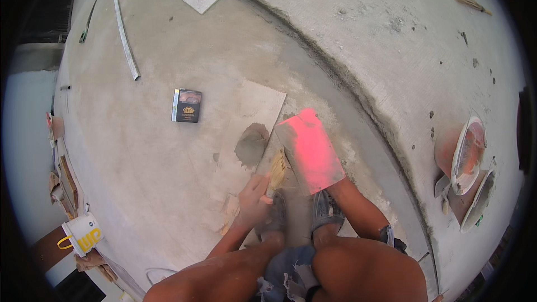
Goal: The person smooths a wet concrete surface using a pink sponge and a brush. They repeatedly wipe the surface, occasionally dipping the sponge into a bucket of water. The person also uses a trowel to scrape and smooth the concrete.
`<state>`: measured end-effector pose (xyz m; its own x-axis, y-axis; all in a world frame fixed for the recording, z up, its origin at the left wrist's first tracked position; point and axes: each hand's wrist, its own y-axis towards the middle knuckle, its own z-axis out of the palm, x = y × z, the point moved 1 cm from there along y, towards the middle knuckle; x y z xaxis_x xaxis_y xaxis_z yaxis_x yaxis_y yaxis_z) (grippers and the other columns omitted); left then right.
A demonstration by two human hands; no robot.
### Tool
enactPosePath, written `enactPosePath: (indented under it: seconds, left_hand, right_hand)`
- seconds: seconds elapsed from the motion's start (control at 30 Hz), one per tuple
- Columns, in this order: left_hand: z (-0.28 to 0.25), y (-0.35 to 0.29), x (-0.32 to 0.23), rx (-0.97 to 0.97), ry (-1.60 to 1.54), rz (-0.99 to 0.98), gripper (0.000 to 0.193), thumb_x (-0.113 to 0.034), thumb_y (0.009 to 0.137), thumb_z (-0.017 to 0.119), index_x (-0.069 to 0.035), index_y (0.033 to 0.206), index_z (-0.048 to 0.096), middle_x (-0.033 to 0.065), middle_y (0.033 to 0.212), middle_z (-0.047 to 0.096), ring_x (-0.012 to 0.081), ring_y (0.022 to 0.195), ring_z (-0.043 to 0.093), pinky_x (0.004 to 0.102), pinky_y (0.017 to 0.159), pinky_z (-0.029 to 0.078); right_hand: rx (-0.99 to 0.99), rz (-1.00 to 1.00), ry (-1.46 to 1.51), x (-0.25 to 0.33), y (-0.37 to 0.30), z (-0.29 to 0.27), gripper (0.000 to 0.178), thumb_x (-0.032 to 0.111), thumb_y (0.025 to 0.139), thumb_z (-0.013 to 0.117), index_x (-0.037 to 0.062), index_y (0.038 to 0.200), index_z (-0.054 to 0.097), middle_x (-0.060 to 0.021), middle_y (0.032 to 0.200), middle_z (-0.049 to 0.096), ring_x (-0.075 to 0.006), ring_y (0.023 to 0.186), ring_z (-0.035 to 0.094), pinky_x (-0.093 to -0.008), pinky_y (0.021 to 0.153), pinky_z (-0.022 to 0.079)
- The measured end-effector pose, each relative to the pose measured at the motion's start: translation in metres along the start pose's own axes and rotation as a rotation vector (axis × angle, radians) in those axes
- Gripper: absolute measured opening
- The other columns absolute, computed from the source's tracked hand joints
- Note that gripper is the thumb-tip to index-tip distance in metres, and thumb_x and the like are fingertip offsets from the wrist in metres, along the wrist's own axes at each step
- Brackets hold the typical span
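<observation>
Left grip [253, 196] forward, curled around brush [277, 169]

The head fisheye faces steeply down over the thighs [366, 268]; the floor [140, 162] lies farther.

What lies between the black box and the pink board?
In the head view, a pale sheet with a dark grey patch lies between box and board.

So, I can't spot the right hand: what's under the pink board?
The right forearm reaches the lower right of the pink board; the right hand and the underside are covered.
</observation>
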<state>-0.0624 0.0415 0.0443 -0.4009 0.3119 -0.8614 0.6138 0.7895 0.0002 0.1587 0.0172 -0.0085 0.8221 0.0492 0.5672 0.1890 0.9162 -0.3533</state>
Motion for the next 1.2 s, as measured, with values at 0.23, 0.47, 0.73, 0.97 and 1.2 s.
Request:
enactPosePath:
  seconds: [0.23, 0.47, 0.73, 0.97, 1.2]
  left_hand:
    - [0.001, -0.017, 0.012, -0.097, -0.078, -0.169, 0.06, -0.053, 0.107, 0.05, 0.005, 0.109, 0.065, 0.0103, 0.084, 0.057, 0.0203, 0.067, 0.056, 0.0321, 0.059, 0.043]
    - [0.036, -0.045, 0.029, -0.142, -0.307, -0.48, 0.018, -0.002, 0.098, 0.06, 0.001, 0.115, 0.066, 0.0073, 0.087, 0.065, 0.0192, 0.075, 0.064, 0.0316, 0.069, 0.054]
    - [0.044, -0.043, 0.039, -0.191, -0.529, -0.485, 0.03, -0.024, 0.108, 0.051, 0.001, 0.115, 0.066, 0.0018, 0.084, 0.063, 0.012, 0.074, 0.06, 0.0293, 0.068, 0.051]
    - [0.046, -0.042, 0.049, -0.163, -0.396, -0.517, 0.028, -0.011, 0.1, 0.05, 0.002, 0.12, 0.066, 0.0029, 0.088, 0.064, 0.0122, 0.08, 0.061, 0.0285, 0.073, 0.051]
    - [0.046, -0.046, 0.05, -0.18, -0.432, -0.57, 0.035, -0.01, 0.096, 0.051, 0.002, 0.127, 0.065, 0.0028, 0.088, 0.065, 0.0109, 0.075, 0.059, 0.0279, 0.069, 0.05]
  right_hand:
    - [-0.19, 0.07, 0.036, 0.032, -0.033, -0.073, 0.039, 0.026, 0.114, 0.051, 0.0064, 0.147, 0.055, -0.0021, 0.123, 0.066, -0.0115, 0.105, 0.065, -0.0274, 0.092, 0.055]
    - [-0.269, -0.082, -0.985, 0.068, -0.027, -0.036, 0.037, 0.026, 0.107, 0.065, 0.0011, 0.134, 0.069, -0.0092, 0.111, 0.073, -0.0165, 0.097, 0.069, -0.0305, 0.084, 0.054]
    - [-0.33, -0.364, -1.674, 0.077, -0.027, -0.031, 0.04, 0.026, 0.1, 0.071, 0.0074, 0.135, 0.068, -0.0147, 0.1, 0.061, -0.0318, 0.084, 0.066, -0.043, 0.072, 0.056]
    - [-0.414, -0.546, -1.906, 0.092, 0.007, -0.065, 0.04, 0.024, 0.101, 0.069, 0.0093, 0.139, 0.067, -0.0137, 0.094, 0.058, -0.0308, 0.081, 0.065, -0.0426, 0.069, 0.053]
    - [-0.345, -0.502, -1.819, 0.091, 0.029, -0.044, 0.038, 0.025, 0.102, 0.069, 0.0081, 0.135, 0.068, -0.0144, 0.096, 0.059, -0.0321, 0.081, 0.065, -0.044, 0.071, 0.055]
